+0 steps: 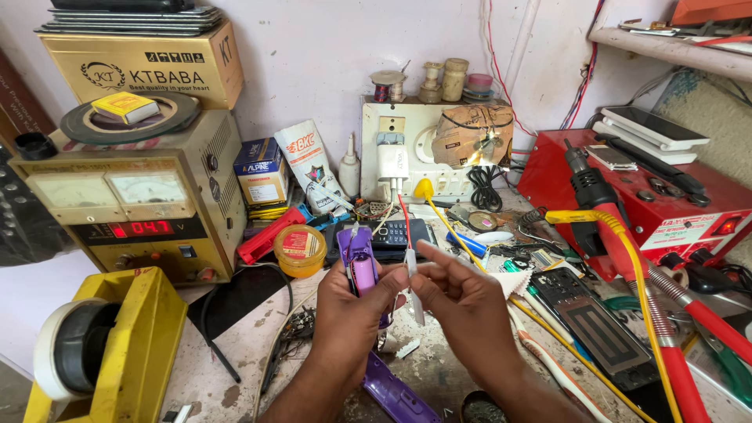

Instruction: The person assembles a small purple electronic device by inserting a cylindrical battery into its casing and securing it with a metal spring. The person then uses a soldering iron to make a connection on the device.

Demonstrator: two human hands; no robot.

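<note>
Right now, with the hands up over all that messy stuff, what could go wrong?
1. The left hand grips a small purple gadget while the right hand pinches a thin white strip. The strip looks small enough to slip and get lost among the scraps on the workbench.
2. A red wire hangs right by the fingers and might snag.
3. The red and yellow soldering tool sits close on the right; an elbow could bump it.

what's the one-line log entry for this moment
left hand: holds purple phone | right hand: pinches tweezers | tweezers beside phone | above bench
</note>
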